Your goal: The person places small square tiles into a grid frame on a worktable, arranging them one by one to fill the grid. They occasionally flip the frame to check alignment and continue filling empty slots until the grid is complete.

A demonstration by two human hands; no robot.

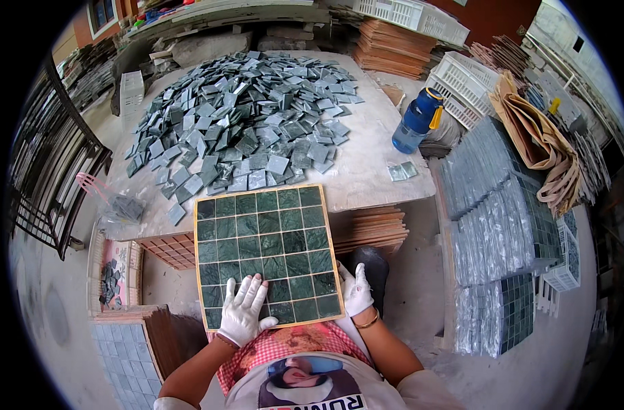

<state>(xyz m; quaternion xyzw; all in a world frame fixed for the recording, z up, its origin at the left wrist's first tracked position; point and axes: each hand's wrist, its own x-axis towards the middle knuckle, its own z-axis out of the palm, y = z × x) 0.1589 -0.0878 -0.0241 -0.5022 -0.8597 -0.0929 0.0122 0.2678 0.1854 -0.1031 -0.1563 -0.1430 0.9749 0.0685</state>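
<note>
Over the near edge of the table (pixel 377 181): a square panel of dark green tiles (pixel 269 247) in a thin tan frame, its near side above the person's lap; whether it touches the table, I cannot tell.
Left grip (pixel 243 313): white-gloved, palm down near the panel's near left corner, fingers spread and released.
Right grip (pixel 357 292): also white-gloved, bent at the panel's right edge; whether it grasps the frame is unclear.
Apron (pixel 257 352): pink check, just below the panel's near edge.
Tile heap (pixel 257 116): loose grey-green squares piled across the far half of the table, some scattered toward the panel.
Right on the table: a blue bottle (pixel 414 126) standing upright, with two small tiles (pixel 402 171) nearer.
Left corner of the table: a clear bag with pink handles (pixel 122 207).
Right of the table: stacked tile sheets (pixel 496 225) in clear wrap, folded brown paper (pixel 541 140) beside their far end.
Far right: white crates (pixel 462 85) near a stack of reddish boards (pixel 392 49).
Near left: another stack faced with grey tiles (pixel 126 355).
</note>
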